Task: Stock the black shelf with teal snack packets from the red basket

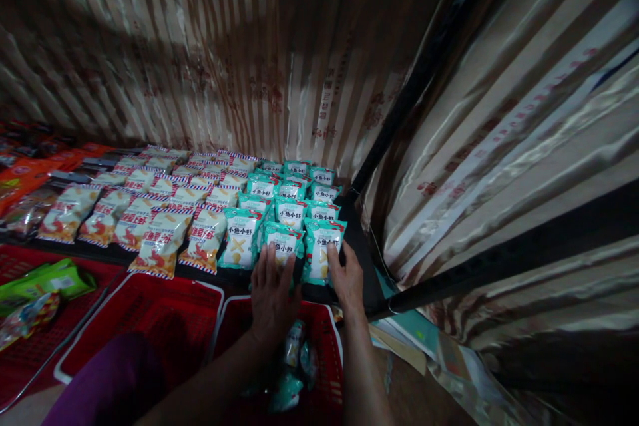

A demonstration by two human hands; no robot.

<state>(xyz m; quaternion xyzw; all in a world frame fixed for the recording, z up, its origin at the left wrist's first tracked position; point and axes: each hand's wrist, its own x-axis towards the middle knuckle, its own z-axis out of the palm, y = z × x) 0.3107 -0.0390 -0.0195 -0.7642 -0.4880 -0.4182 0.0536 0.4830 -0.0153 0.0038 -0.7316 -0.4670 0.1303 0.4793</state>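
Observation:
Rows of teal-and-white snack bags [291, 213] stand on a dark shelf. My left hand [274, 289] lies with spread fingers against the front middle teal bag [283, 239], covering its lower part. At the front right corner, my right hand [348, 276] has its thumb on the face of another teal snack bag [319, 246] and its fingers along the right edge. That bag stands nearly upright. Below my hands, a red basket [335, 326] holds several loose teal bags [288, 389], partly hidden by my left forearm.
Orange-and-white snack bags [160, 239] fill the shelf [367, 266] to the left. Another red basket [144, 313] and one with green packets [64, 279] stand below. Black metal posts [394, 126] and a draped striped sheet [239, 46] bound the shelf.

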